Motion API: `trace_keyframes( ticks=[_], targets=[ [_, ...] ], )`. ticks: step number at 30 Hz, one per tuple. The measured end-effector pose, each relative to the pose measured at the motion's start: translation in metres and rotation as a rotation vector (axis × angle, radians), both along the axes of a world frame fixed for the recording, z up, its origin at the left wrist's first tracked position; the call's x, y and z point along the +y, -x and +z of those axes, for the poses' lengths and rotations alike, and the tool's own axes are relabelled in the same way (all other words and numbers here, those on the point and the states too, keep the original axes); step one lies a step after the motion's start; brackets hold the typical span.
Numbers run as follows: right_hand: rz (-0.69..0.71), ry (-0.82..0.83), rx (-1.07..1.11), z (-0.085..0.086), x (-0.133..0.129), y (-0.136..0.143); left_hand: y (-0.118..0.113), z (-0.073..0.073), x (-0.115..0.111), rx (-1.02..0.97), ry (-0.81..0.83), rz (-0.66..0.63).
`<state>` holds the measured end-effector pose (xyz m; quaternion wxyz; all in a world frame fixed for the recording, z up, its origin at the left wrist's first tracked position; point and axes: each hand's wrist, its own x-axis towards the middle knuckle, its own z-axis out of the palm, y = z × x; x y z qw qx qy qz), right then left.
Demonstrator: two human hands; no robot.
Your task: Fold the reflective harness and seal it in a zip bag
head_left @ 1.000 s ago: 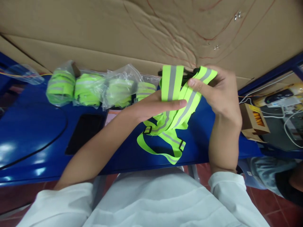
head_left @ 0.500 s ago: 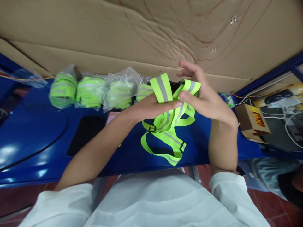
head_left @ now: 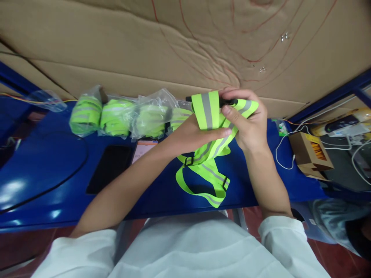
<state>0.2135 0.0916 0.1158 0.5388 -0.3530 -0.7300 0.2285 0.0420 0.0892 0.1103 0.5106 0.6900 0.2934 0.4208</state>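
While both hands (head_left: 220,127) grip the reflective strap (head_left: 207,154), clear bags (head_left: 121,116) hold rolled straps.

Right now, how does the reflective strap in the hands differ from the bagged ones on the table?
The reflective strap is unbagged, held up by the left hand and right hand, with loops hanging loose. The bagged straps are rolled tight, in clear plastic, lying in a row. Both are neon yellow with grey bands.

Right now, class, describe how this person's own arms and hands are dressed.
Both forearms are bare, with white sleeves pushed back near the elbows. The left hand and the right hand are bare: no gloves, and no rings or watch show.
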Motion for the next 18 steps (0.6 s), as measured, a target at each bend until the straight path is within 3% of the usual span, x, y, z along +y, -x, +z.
trace_keyframes(
  ticks=[4,8,13,18],
  targets=[
    [-0.069,-0.083,0.035,0.002,-0.006,0.004,-0.004,-0.002,0.001,-0.212,0.014,0.189],
    [-0.094,-0.040,-0.019,0.004,-0.010,0.006,-0.006,-0.005,0.000,-0.234,0.071,0.158],
    [0.114,0.001,0.088,0.005,-0.005,0.005,-0.009,-0.004,-0.010,-0.132,0.115,0.177],
    [0.036,0.005,0.053,0.007,-0.004,0.006,-0.013,-0.005,-0.012,-0.183,0.169,0.135]
  ],
)
